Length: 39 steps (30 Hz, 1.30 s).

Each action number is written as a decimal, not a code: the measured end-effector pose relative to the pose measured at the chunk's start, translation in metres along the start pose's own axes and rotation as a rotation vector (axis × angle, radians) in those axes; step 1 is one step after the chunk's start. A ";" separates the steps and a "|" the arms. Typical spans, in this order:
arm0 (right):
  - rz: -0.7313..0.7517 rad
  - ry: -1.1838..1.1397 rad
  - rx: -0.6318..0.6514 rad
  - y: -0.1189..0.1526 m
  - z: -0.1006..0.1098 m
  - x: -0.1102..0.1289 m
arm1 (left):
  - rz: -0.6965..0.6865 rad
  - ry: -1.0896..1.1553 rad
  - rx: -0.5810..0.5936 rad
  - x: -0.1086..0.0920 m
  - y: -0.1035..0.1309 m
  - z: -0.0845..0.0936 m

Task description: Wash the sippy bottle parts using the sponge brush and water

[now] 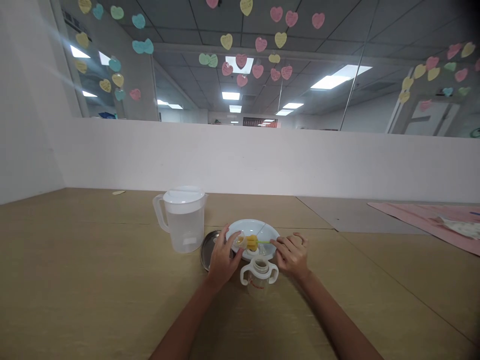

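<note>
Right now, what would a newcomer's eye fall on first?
Probably the heart-shaped notes scattered over the glass up top. Then, in the middle, the right hand holds a yellow-headed brush at a small clear piece in the left hand, over a white bowl. A lidded pitcher stands to the left.

No legible text, numbers or brands in view; marks only.
Heart-shaped pink paper notes (pixel 276 14), yellow paper notes (pixel 246 6) and blue paper notes (pixel 138 21) on the large glass pane (pixel 180 75): faint handwriting-like marks on several, too small to read. Clear round bottle with white two-handled collar (pixel 258 289): small reddish print on front, blurred, cannot tell whether letters, numbers or a logo.
</note>
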State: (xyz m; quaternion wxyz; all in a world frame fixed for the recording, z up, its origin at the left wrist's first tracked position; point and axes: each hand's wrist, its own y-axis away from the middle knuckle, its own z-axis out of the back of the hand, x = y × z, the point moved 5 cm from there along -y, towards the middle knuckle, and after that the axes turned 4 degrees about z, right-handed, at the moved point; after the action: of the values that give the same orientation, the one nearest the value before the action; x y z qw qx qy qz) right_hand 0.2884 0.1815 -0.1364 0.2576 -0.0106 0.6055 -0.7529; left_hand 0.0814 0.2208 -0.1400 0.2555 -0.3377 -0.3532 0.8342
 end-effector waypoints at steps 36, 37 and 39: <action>-0.065 -0.005 0.049 0.003 -0.006 -0.006 | -0.028 0.132 -0.078 -0.009 -0.008 0.012; -0.057 0.005 0.073 0.005 -0.009 -0.006 | -0.033 0.138 -0.076 -0.008 -0.009 0.013; -0.038 0.024 0.112 0.008 -0.012 -0.007 | -0.037 0.160 -0.080 -0.006 -0.010 0.014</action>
State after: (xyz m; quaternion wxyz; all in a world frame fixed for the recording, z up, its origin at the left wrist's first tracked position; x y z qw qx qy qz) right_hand 0.2935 0.1945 -0.1444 0.2362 0.0016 0.5653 -0.7903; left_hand 0.0771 0.2171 -0.1231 0.2846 -0.4065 -0.3708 0.7850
